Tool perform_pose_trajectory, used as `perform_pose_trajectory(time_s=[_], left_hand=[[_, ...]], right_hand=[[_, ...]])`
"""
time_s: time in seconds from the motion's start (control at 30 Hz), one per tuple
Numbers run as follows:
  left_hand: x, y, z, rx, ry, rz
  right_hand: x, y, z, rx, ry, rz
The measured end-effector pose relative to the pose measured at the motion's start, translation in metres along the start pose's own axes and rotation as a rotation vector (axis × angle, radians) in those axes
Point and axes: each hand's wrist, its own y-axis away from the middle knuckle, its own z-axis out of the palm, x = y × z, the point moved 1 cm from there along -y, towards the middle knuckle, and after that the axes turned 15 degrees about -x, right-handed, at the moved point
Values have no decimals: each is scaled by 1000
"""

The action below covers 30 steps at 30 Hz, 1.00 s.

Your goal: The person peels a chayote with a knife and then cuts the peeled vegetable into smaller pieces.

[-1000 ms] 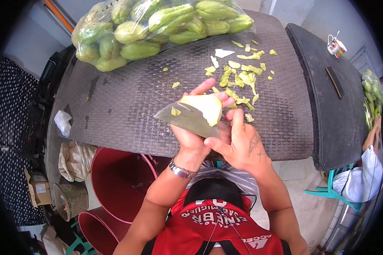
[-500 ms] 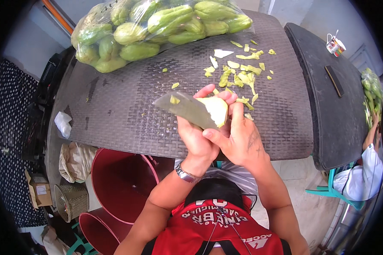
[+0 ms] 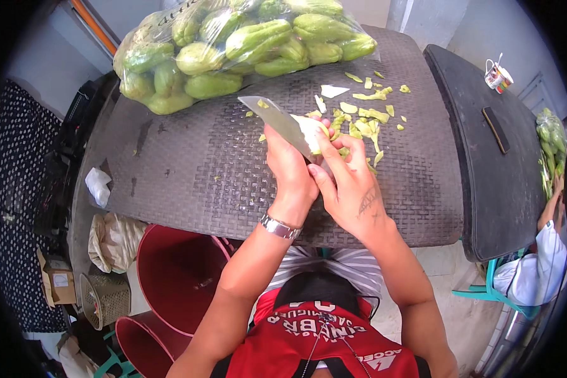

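Note:
My left hand (image 3: 288,167) cups a peeled, pale chayote (image 3: 310,133) from beneath, its fingertips showing past the far side. My right hand (image 3: 353,179) is closed at the lower end of a wide-bladed knife (image 3: 274,121); the handle is hidden by the fingers. The blade points up and to the left, lying along the chayote's left side. One finger of the right hand rests on the chayote's surface. Just beyond the hands, green peel strips (image 3: 373,129) lie scattered on the dark woven-pattern table (image 3: 176,170).
A clear plastic bag of green chayotes (image 3: 233,53) sits at the table's far side. A white scrap (image 3: 97,186) lies at the left edge. Red bins (image 3: 179,277) stand below. On the right, another black table (image 3: 485,164) holds a mug (image 3: 498,77); another person's arm (image 3: 551,201) shows beyond.
Both hands, with the knife and chayote, have shifted slightly up, away from me. My right fingers have moved over onto the chayote. The whole view has shifted a little.

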Motion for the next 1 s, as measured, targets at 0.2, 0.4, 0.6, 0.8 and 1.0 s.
perform_pose_trajectory(time_s=[0.2,0.4,0.6,0.8,1.0], left_hand=[[0,-33,5,13,-55,72],[4,-68,-2,15,43,111],[9,-91,-21,-145,158,-186],[7,-93,-35,-310,101,-228],[4,-94,-44,-259,290,-228]], right_hand=[[16,-24,-12,50,-57,-73],[37,-36,-33,-143,-795,313],[65,-63,-60,-93,-967,355],[70,-59,-59,-89,-647,369],[62,-52,-38,-15,-76,154]])
